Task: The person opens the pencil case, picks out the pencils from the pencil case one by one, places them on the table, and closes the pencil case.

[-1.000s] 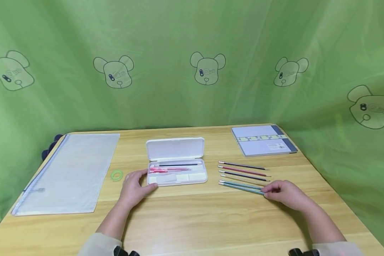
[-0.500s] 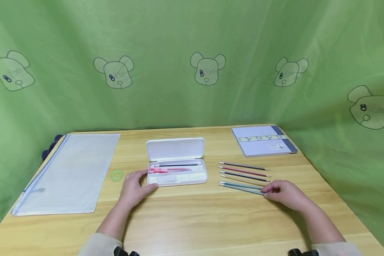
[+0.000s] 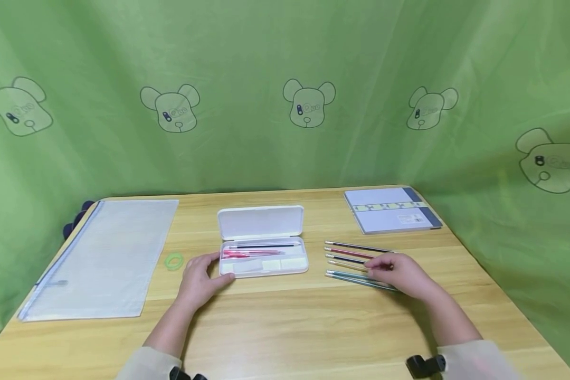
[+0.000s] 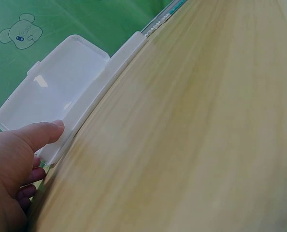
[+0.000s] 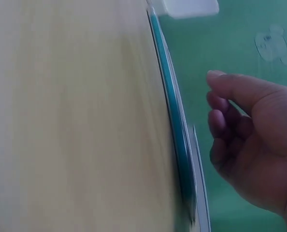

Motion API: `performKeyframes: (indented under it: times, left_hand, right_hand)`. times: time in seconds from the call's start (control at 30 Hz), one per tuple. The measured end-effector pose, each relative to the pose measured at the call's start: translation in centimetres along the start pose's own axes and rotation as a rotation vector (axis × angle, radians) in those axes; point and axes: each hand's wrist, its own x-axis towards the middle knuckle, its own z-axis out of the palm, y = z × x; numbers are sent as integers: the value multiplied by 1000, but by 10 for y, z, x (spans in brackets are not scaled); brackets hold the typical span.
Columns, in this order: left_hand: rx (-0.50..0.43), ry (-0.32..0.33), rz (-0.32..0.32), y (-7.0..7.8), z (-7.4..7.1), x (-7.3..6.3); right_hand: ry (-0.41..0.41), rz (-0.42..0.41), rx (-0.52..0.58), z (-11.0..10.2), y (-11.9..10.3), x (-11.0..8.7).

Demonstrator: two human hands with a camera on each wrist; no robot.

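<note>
A white pencil case (image 3: pixel 261 222) lies with its lid raised at mid-table. Inside are a dark pencil (image 3: pixel 265 246), pink pens (image 3: pixel 247 254) and white blocks. My left hand (image 3: pixel 200 279) holds the case's near left corner, its thumb on the front wall in the left wrist view. To the right, several pencils lie in a row: dark, red, yellowish and two teal pencils (image 3: pixel 353 279). My right hand (image 3: pixel 404 275) hovers over their right ends and hides some tips. In the right wrist view, its fingers (image 5: pixel 218 121) are loosely curled, with nothing between them.
A translucent zip pouch (image 3: pixel 100 258) lies at the left, with a light green ring (image 3: pixel 173 261) beside it. A notebook (image 3: pixel 385 216) with a patterned band lies at the back right. A green curtain (image 3: pixel 247 153) hangs behind the table.
My right hand has left the ends of the teal pencils and moved left and away from me, over the row. The teal pencils stay on the table. My left hand has not moved.
</note>
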Motion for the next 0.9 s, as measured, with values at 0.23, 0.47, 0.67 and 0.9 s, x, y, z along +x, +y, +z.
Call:
performKeyframes:
  times: [0.23, 0.47, 0.67, 0.9]
  left_hand:
    - [6, -11, -11, -1, 0, 1]
    - [14, -10, -8, -2, 0, 3]
    - [15, -4, -6, -2, 1, 2]
    - [11, -5, -5, -2, 1, 2]
  right_hand:
    - [2, -31, 44, 20, -30, 34]
    - [-26, -78, 78, 40, -63, 63]
    - [-37, -79, 118, 57, -88, 86]
    - [-60, -36, 142, 76, -104, 106]
